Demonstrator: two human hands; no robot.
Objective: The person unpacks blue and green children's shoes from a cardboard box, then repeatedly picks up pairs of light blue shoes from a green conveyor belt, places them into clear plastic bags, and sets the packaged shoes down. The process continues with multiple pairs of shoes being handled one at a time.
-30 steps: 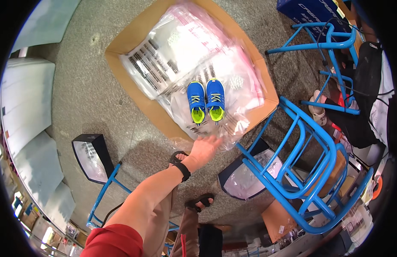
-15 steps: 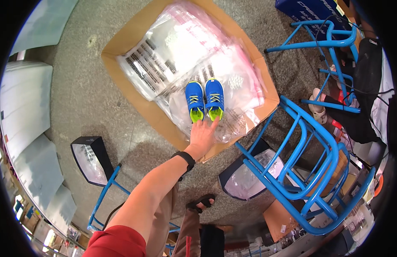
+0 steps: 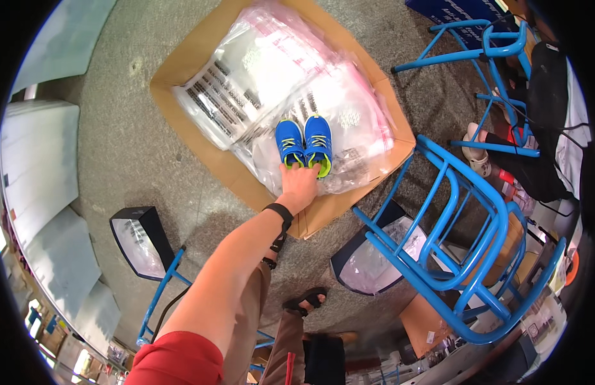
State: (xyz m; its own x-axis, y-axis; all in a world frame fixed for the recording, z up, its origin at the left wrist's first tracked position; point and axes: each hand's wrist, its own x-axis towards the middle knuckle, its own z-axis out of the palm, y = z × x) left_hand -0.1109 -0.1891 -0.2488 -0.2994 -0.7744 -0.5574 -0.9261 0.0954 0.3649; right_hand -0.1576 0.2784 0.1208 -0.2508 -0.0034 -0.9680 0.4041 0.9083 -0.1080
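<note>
A pair of small blue sneakers [image 3: 303, 142] with lime linings and yellow-green laces lies side by side, toes pointing away from me. They rest on a stack of clear plastic bags [image 3: 291, 70] with dark print and pink edges, inside an open cardboard box [image 3: 175, 125] on the floor. My left hand [image 3: 300, 185] reaches in over the box's near edge, a dark band on its wrist. Its fingers are hooked into the heel openings of both sneakers, so the fingertips are partly hidden. My right hand is out of view.
Blue metal-framed stools [image 3: 464, 237] stand right of the box, another [image 3: 470, 61] beyond them. Two dark-sided bins [image 3: 143, 244] [image 3: 374, 256] with clear plastic flank my feet. Another person's foot in a light clog [image 3: 478, 154] is at right. White panels [image 3: 44, 160] line the left.
My left hand has moved forward, and its fingers have gone from touching the heels to deeper inside the sneakers' openings. The whole view has shifted slightly.
</note>
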